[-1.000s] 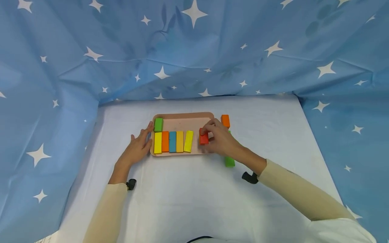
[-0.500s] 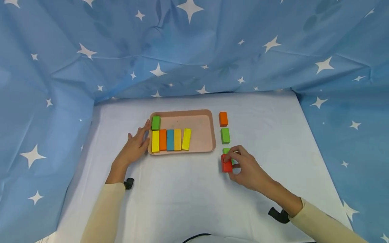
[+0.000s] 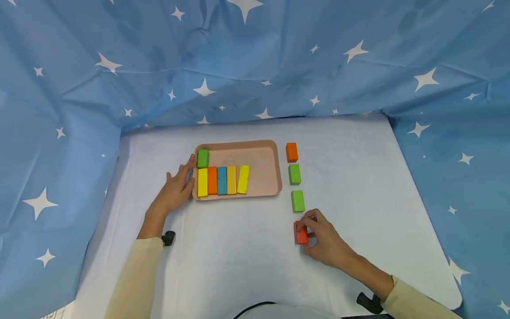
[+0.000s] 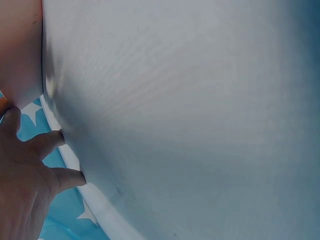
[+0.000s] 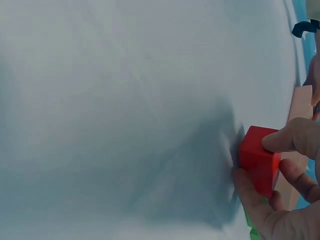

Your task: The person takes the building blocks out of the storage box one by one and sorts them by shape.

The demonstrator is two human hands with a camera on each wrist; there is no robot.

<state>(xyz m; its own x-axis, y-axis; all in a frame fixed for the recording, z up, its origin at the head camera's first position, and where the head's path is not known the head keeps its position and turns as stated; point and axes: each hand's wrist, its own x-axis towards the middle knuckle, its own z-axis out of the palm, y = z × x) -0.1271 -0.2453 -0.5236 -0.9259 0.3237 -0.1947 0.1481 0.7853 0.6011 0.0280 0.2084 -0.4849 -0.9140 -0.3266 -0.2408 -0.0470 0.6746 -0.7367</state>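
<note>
Red block (image 3: pixel 301 234) pinched on the bench, at 6 o'clock of the block column.
The right hand (image 3: pixel 324 241) has its fingers (image 5: pixel 292 138) clamped on it, just below a green block (image 3: pixel 297 200); the left hand (image 3: pixel 173 191) lies flat, fingers apart, touching the pink tray (image 3: pixel 260 166) at its 9 o'clock edge.

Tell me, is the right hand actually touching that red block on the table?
Touching. In the right wrist view, the right hand pinches the red block, a fingertip on top and the thumb below. The head view shows fingers curled round it too.
</note>
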